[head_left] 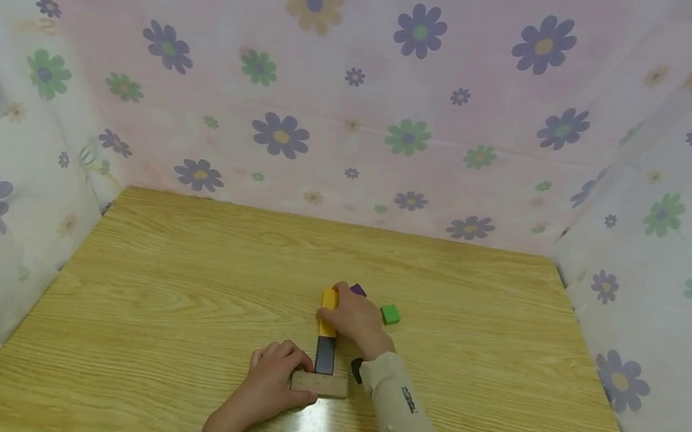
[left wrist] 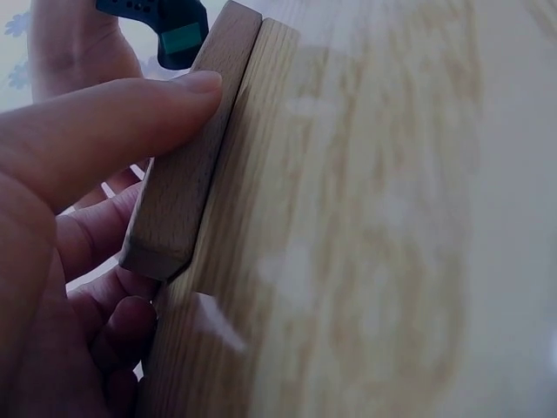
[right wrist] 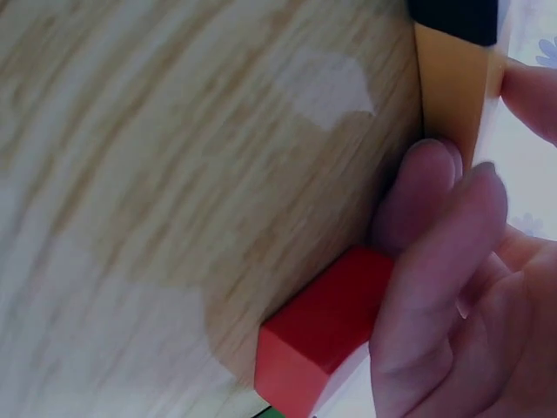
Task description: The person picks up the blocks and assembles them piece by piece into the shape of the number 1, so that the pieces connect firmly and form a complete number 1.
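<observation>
A plain wooden block (head_left: pixel 326 386) lies crosswise at the near end of a line of blocks, and my left hand (head_left: pixel 269 382) pinches its left part. In the left wrist view the thumb (left wrist: pixel 174 103) presses along one side of this block. A dark grey block (head_left: pixel 326 356) runs away from it, end-on to a yellow block (head_left: pixel 327 328). My right hand (head_left: pixel 362 321) grips the yellow block, thumb on its left side and fingers on the other. Near those fingers in the right wrist view sits a red block (right wrist: pixel 326 313), hidden by the hand in the head view.
Beyond the right hand lie a purple block (head_left: pixel 358 290) and a green block (head_left: pixel 390 314). The blocks lie on a wood-grain table (head_left: pixel 182 280). Flowered cloth (head_left: pixel 352 101) hangs behind the table and along both sides.
</observation>
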A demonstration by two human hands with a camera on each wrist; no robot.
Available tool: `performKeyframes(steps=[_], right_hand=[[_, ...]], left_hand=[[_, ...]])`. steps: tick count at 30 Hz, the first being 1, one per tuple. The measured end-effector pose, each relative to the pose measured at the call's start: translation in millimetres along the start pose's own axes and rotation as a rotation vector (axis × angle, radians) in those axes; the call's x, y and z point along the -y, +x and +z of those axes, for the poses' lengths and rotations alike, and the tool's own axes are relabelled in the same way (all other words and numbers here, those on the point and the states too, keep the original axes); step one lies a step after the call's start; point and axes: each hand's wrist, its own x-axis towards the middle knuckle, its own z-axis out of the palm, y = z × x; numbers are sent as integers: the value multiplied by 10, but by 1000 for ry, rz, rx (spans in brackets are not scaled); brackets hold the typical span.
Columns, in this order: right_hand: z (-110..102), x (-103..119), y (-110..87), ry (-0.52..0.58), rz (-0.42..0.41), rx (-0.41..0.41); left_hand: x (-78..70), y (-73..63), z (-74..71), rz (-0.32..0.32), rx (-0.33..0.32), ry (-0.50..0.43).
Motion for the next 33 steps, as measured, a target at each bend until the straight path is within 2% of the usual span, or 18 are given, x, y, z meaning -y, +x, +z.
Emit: performKeyframes(steps=[12, 20, 33], right_hand=[[31, -18, -32, -2, 13, 12], [18, -4, -69, -1, 0, 2], [75, -47, 22, -23, 21, -24]], left_hand=[[-7, -26, 24, -7, 14, 1], [-8, -38, 22, 7, -1, 20], [-23, -17, -13, 6, 8, 9]])
